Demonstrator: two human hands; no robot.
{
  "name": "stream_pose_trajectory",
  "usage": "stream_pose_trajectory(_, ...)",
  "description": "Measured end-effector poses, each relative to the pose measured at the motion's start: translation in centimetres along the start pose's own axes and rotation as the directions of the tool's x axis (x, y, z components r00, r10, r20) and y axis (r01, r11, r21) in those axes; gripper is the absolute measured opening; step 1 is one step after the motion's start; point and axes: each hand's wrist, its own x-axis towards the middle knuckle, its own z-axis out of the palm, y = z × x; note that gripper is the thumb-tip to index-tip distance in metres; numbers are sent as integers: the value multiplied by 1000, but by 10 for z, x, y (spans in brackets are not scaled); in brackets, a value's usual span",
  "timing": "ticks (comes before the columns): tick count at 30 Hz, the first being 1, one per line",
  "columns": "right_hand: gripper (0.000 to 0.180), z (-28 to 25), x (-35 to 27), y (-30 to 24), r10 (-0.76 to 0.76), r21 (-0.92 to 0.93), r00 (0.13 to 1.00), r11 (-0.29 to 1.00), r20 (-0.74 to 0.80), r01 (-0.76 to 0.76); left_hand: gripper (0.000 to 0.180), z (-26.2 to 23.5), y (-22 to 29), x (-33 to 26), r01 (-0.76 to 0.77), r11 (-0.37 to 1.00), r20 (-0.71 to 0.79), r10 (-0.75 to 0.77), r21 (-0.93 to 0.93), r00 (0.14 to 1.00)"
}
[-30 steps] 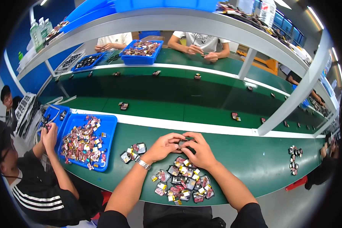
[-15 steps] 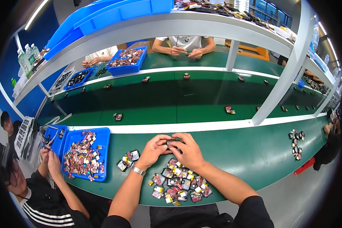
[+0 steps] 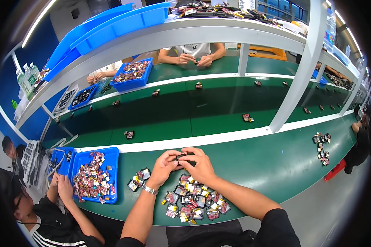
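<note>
The left hand (image 3: 163,168) and the right hand (image 3: 200,165) are meeting above the green surface (image 3: 259,177), and their fingers (image 3: 191,151) are gripping together a small dark piece (image 3: 181,156). The fingertips are covering most of this piece, so its finer details are staying hidden. The thumbs are pressing in from the near side, and the other fingers are bending around from the far side. A metal-banded watch (image 3: 149,189) is circling the left wrist. Just nearer to the body than the fingers, between the two forearms, a pile of dark-framed pieces (image 3: 196,199) with red, white and yellow parts is lying on the surface. To the left of the fingers, beside the left forearm, a small group of similar pieces (image 3: 139,179) is resting. Farther to the left, a blue tray (image 3: 111,155) is holding many small red and white parts (image 3: 90,181), and a co-worker's hands (image 3: 63,187) are showing beside it. Well apart to the right of the fingers, another cluster of pieces (image 3: 324,157) is lying near the surface's edge. Beyond the fingers, a white rail (image 3: 218,137) is running across, and behind it a green strip (image 3: 193,107) is carrying spaced pieces. On the far side, a person in a light shirt is holding something small in both hands (image 3: 204,61).
</note>
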Motion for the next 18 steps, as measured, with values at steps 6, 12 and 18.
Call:
stream_pose_trajectory(6,16,4,0,1,11,28,999,1000,46,-13,29,-7,-3,-3,4,1000,-18,-4,-10,1000)
stream_pose_trajectory(12,18,-5,-2,16,-65,36,997,997,-43,66,29,1,-13,14,-47,997,89,52,-63,995)
stream_pose_trajectory(18,17,22,0,7,-31,164,999,986,-26,35,24,-15,-4,-5,-48,998,-66,51,46,997)
